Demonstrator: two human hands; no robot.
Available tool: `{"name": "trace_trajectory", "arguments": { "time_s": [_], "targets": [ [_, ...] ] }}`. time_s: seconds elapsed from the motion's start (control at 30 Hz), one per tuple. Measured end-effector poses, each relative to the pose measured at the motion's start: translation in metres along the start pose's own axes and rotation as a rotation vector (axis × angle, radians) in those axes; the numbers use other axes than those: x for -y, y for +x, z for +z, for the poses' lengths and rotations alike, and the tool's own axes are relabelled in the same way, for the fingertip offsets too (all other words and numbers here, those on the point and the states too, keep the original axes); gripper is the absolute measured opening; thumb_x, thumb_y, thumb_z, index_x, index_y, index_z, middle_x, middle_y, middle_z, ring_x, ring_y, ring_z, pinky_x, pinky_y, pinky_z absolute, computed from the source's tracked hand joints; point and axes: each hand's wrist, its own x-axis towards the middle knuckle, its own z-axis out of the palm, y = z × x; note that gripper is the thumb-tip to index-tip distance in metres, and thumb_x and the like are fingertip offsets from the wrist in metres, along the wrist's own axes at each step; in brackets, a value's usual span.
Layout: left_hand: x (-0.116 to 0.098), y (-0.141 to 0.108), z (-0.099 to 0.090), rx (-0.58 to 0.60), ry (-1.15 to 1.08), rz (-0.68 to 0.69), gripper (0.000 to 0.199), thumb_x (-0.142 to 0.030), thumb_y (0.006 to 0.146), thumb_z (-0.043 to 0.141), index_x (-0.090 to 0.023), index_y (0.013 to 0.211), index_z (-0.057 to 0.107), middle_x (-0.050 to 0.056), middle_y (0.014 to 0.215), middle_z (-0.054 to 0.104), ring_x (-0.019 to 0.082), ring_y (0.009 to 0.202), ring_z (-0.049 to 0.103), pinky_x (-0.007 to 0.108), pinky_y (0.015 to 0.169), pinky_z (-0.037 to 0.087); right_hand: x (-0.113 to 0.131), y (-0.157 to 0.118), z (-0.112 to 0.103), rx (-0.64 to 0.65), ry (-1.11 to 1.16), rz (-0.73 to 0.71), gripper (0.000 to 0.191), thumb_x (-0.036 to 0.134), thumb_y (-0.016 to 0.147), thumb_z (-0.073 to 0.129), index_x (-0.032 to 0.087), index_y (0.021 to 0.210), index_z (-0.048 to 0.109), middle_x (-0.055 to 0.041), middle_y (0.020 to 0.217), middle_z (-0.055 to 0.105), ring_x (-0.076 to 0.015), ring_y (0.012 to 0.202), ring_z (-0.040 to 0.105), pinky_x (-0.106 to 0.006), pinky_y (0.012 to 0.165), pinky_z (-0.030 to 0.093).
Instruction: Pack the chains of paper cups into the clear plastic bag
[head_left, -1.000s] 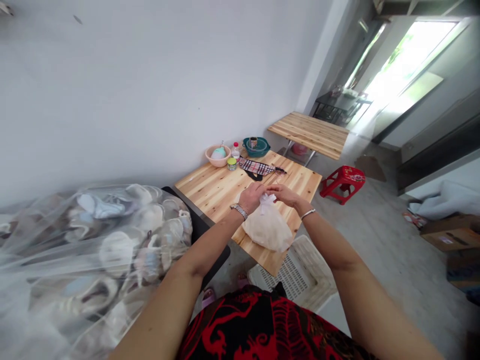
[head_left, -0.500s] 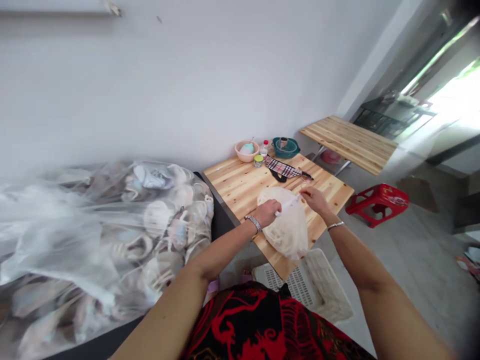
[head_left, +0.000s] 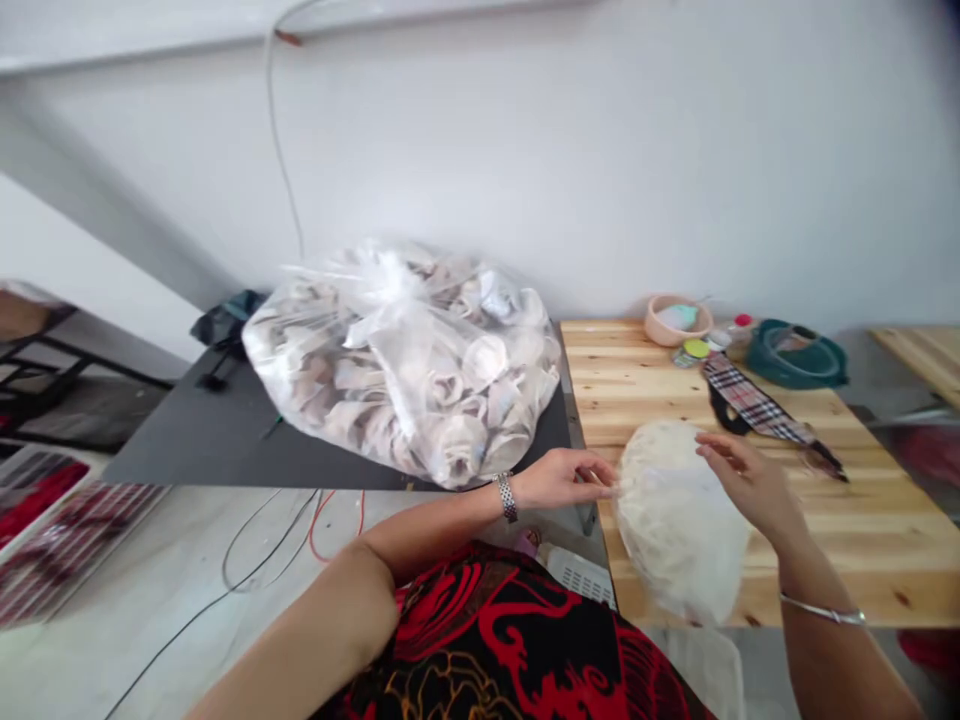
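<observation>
Left hand flat, fingers close together, tips touching the side of a soft white bag; right hand open and spread on the far side, no clear pinch. Bag on the near edge of the wooden bench, light and floppy-looking, best held from below with both hands. Inside too cloudy to make out.

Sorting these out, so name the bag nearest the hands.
The small cloudy bag, between the left hand and the right hand, over the wooden table. The big clear bag sits farther off on the black surface, stuffed with pale bundles.
</observation>
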Motion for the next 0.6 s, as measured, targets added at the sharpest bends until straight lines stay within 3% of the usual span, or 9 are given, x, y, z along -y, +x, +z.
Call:
{"name": "trace_trajectory", "arguments": {
  "time_s": [0.1, 0.2, 0.3, 0.4, 0.5, 0.53, 0.6],
  "targets": [
    [-0.014, -0.039, -0.027, -0.102, -0.047, 0.042, 0.034, -0.044, 0.091, 0.076, -0.015, 0.108, 0.074, 0.007, 0.098, 0.076, 0.012, 0.078, 0.065, 0.023, 0.073, 0.051, 0.038, 0.005, 0.03, 0.161, 0.024, -0.099, 0.045, 0.063, 0.093, 0.061, 0.024, 0.112, 0.074, -0.0113, 0.117, 0.074, -0.0236, 0.09, 0.071, -0.032, 0.065, 0.059],
    [-0.024, -0.085, -0.058, -0.289, 0.013, 0.099, 0.035, -0.048, 0.094, 0.072, -0.015, 0.104, 0.074, 0.008, 0.093, 0.075, 0.013, 0.078, 0.067, 0.023, 0.072, 0.052, 0.08, -0.003, 0.069, 0.295, 0.056, -0.135, 0.042, 0.061, 0.093, 0.062, 0.025, 0.111, 0.074, -0.0102, 0.114, 0.075, -0.0228, 0.088, 0.071, -0.031, 0.068, 0.06],
    [-0.023, -0.142, -0.095, -0.545, 0.127, 0.189, 0.032, -0.048, 0.097, 0.068, -0.016, 0.097, 0.074, 0.007, 0.089, 0.074, 0.014, 0.075, 0.069, 0.024, 0.071, 0.055, 0.115, -0.029, 0.131, 0.52, 0.112, -0.106, 0.039, 0.06, 0.09, 0.063, 0.026, 0.103, 0.075, -0.0081, 0.101, 0.077, -0.0243, 0.086, 0.073, -0.035, 0.074, 0.061],
    [-0.006, -0.21, -0.148, -0.927, 0.2, 0.213, 0.029, -0.048, 0.098, 0.066, -0.02, 0.096, 0.072, 0.005, 0.089, 0.073, 0.014, 0.071, 0.069, 0.026, 0.068, 0.058, 0.14, -0.062, 0.211, 0.799, 0.122, -0.06, 0.034, 0.06, 0.086, 0.061, 0.029, 0.086, 0.074, -0.0063, 0.088, 0.077, -0.0293, 0.083, 0.075, -0.041, 0.076, 0.062],
    [0.025, -0.279, -0.221, -1.294, 0.35, 0.062, 0.027, -0.046, 0.097, 0.065, -0.022, 0.105, 0.071, 0.005, 0.094, 0.074, 0.018, 0.081, 0.071, 0.029, 0.074, 0.059, 0.167, -0.08, 0.28, 0.904, 0.049, -0.074, 0.03, 0.061, 0.08, 0.057, 0.036, 0.082, 0.074, -0.0053, 0.092, 0.079, -0.039, 0.094, 0.076, -0.053, 0.086, 0.061],
    [0.037, -0.302, -0.248, -1.374, 0.435, -0.057, 0.027, -0.044, 0.097, 0.064, -0.021, 0.108, 0.071, 0.005, 0.097, 0.075, 0.019, 0.086, 0.071, 0.03, 0.078, 0.059, 0.178, -0.08, 0.296, 0.907, 0.016, -0.1, 0.029, 0.06, 0.079, 0.054, 0.039, 0.085, 0.074, -0.0042, 0.094, 0.08, -0.0418, 0.098, 0.076, -0.056, 0.09, 0.06],
    [0.062, -0.343, -0.304, -1.476, 0.581, -0.419, 0.026, -0.035, 0.097, 0.059, -0.018, 0.113, 0.07, 0.007, 0.107, 0.075, 0.02, 0.098, 0.071, 0.03, 0.089, 0.058, 0.201, -0.074, 0.316, 0.922, -0.025, -0.185, 0.032, 0.059, 0.079, 0.049, 0.046, 0.093, 0.075, -0.0015, 0.096, 0.08, -0.0443, 0.101, 0.076, -0.059, 0.089, 0.06]
  ]
}}
